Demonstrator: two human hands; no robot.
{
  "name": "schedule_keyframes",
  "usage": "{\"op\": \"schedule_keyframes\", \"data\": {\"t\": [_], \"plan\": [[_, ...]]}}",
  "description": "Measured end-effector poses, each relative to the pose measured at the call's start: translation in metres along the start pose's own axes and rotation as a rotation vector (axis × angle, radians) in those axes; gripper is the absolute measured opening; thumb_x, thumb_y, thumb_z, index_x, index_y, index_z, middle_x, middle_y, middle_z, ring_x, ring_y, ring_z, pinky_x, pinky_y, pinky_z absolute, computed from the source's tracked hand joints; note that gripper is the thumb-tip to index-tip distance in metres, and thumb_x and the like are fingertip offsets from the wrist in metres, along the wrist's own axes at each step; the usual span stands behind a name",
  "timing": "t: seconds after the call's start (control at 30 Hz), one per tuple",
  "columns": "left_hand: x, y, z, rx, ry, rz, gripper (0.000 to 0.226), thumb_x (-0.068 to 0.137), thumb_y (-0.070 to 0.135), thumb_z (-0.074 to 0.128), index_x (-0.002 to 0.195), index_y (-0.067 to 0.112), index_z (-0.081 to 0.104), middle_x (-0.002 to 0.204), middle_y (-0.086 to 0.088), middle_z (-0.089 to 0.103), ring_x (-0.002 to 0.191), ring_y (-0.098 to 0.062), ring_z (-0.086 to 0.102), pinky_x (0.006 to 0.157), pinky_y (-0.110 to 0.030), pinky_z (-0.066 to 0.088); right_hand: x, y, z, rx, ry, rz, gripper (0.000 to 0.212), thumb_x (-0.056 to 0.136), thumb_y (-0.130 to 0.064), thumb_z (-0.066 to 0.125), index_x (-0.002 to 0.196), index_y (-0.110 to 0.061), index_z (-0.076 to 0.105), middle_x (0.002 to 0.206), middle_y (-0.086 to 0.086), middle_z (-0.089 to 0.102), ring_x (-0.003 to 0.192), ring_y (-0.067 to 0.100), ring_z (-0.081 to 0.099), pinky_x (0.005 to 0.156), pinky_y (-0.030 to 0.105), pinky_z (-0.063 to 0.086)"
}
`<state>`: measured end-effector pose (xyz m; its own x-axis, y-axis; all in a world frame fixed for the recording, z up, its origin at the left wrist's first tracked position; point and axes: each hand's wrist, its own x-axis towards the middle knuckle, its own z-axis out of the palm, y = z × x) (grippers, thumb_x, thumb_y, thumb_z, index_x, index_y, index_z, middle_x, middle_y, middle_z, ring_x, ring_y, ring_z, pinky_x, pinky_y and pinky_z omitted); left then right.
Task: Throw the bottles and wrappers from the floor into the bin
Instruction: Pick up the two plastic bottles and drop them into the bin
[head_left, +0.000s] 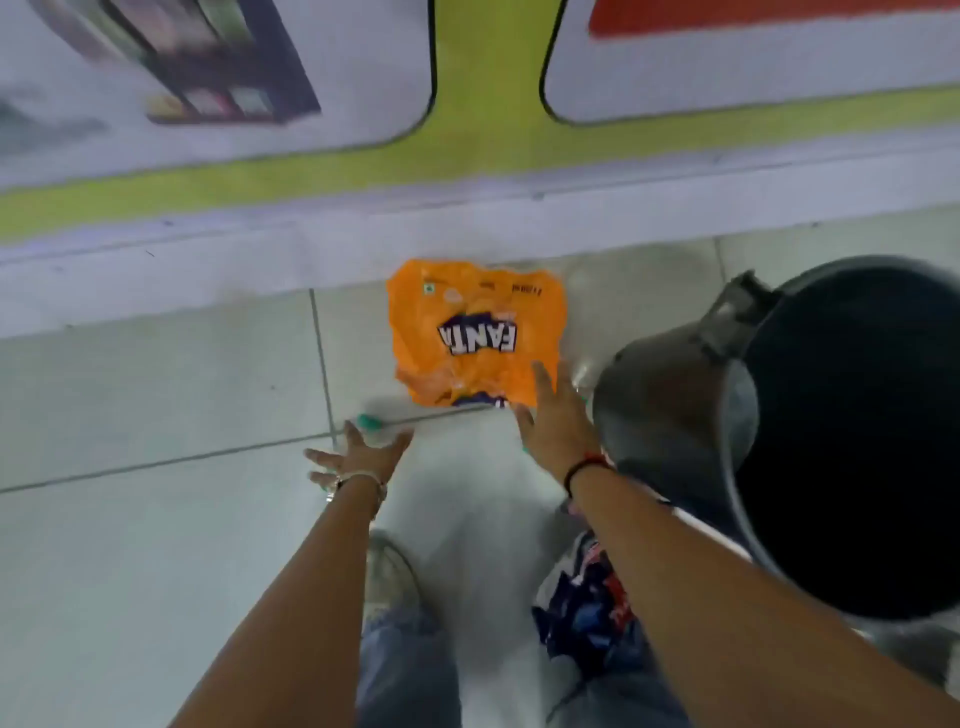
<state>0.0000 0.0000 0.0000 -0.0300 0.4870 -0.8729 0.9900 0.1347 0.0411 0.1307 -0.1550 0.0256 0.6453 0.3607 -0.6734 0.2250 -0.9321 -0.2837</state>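
Two bare hands reached down toward litter on a pale tiled floor (156, 415) beside a bin.

The crumpled orange plastic Fanta wrapper (475, 332) lay flat on the floor against the foot of the printed wall panel (483, 104); the right hand (558, 421) hung over its near right corner, fingers spread wide and holding nothing; the left hand (358, 457) was likewise splayed and empty, just short of a blurred clear bottle with a teal cap (371, 422) lying on a tile joint to the wrapper's left; whether either hand touched its item could not be told; the dark grey round plastic bin (675, 415), its mouth open, stood at the floor's right side, just beside the wrapper; a crumpled dark blue and red wrapper (587, 597) lay by the person's feet under the right forearm.
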Motion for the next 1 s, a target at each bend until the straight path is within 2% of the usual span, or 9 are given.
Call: {"op": "schedule_keyframes", "data": {"t": [0.1,0.2,0.27,0.37,0.47,0.6,0.7,0.87,1.0], "plan": [[0.031,-0.017,0.022,0.158,0.101,0.073,0.098,0.075,0.047,0.068,0.145,0.027,0.002,0.153,-0.024,-0.007,0.139,-0.046,-0.002,0.115,-0.055,0.006,0.035,0.012,0.018,-0.059,0.054,0.136,0.066,0.098,-0.026,0.048,0.15,-0.015,0.009,0.158,0.023,-0.003,0.144,0.04,0.009,0.115,0.05,0.023],[0.05,-0.04,0.031,0.172,0.207,0.127,0.084,0.077,0.023,0.07,0.142,0.022,0.017,0.14,-0.028,0.027,0.126,-0.047,0.028,0.107,-0.052,0.024,0.045,0.031,0.039,-0.131,0.112,0.175,0.072,0.095,-0.021,0.053,0.149,-0.015,0.007,0.158,0.023,-0.008,0.145,0.043,-0.002,0.113,0.058,0.024],[0.051,-0.046,0.032,0.221,0.208,0.147,0.074,0.081,0.012,0.062,0.141,0.018,0.019,0.132,-0.027,0.034,0.119,-0.047,0.035,0.099,-0.054,0.034,0.041,0.041,0.046,-0.107,0.174,0.143,0.076,0.094,-0.015,0.055,0.15,-0.014,0.004,0.159,0.02,-0.008,0.145,0.04,-0.003,0.116,0.055,0.022],[0.047,-0.047,0.035,0.291,0.185,0.22,0.071,0.083,0.019,0.062,0.139,0.009,0.019,0.131,-0.025,0.04,0.117,-0.046,0.041,0.091,-0.053,0.042,0.038,0.046,0.054,0.023,0.25,0.183,0.085,0.089,-0.008,0.061,0.15,-0.012,0.002,0.159,0.019,-0.004,0.146,0.037,0.004,0.118,0.047,0.023],[0.042,-0.039,0.039,0.262,0.17,0.302,0.066,0.079,0.028,0.067,0.129,0.002,0.031,0.124,-0.025,0.052,0.11,-0.044,0.051,0.087,-0.05,0.046,0.03,0.046,0.064,0.182,0.289,0.316,0.091,0.085,0.001,0.064,0.15,-0.012,0.0,0.158,0.02,0.0,0.143,0.037,0.02,0.108,0.044,0.039],[0.029,-0.03,0.046,0.27,0.15,0.379,0.06,0.08,0.038,0.063,0.124,0.007,0.038,0.118,-0.02,0.06,0.105,-0.038,0.056,0.081,-0.045,0.049,0.02,0.046,0.075,0.316,0.211,0.444,0.09,0.089,-0.003,0.06,0.15,-0.013,-0.005,0.155,0.019,0.013,0.135,0.038,0.034,0.103,0.048,0.043],[0.015,-0.028,0.047,0.298,0.214,0.425,0.063,0.079,0.044,0.062,0.129,0.013,0.037,0.124,-0.015,0.058,0.108,-0.036,0.055,0.078,-0.044,0.049,0.005,0.04,0.074,0.402,0.199,0.492,0.09,0.09,-0.007,0.06,0.149,-0.013,-0.007,0.154,0.019,0.019,0.131,0.039,0.038,0.101,0.051,0.044],[-0.041,-0.028,0.033,0.312,0.29,0.429,0.068,0.08,0.053,0.058,0.133,0.016,0.035,0.128,-0.01,0.058,0.114,-0.035,0.055,0.089,-0.048,0.044,-0.063,0.015,0.051,0.374,0.183,0.43,0.093,0.089,-0.018,0.062,0.149,-0.015,-0.008,0.152,0.016,0.024,0.129,0.037,0.042,0.098,0.049,0.048],[-0.098,-0.015,0.017,0.203,0.35,0.46,0.067,0.079,0.05,0.061,0.132,0.016,0.037,0.128,-0.011,0.059,0.114,-0.037,0.055,0.092,-0.05,0.043,-0.12,-0.009,0.017,0.349,0.208,0.19,0.088,0.089,-0.023,0.06,0.15,-0.015,-0.002,0.151,0.017,0.026,0.128,0.036,0.041,0.098,0.048,0.048]]}}
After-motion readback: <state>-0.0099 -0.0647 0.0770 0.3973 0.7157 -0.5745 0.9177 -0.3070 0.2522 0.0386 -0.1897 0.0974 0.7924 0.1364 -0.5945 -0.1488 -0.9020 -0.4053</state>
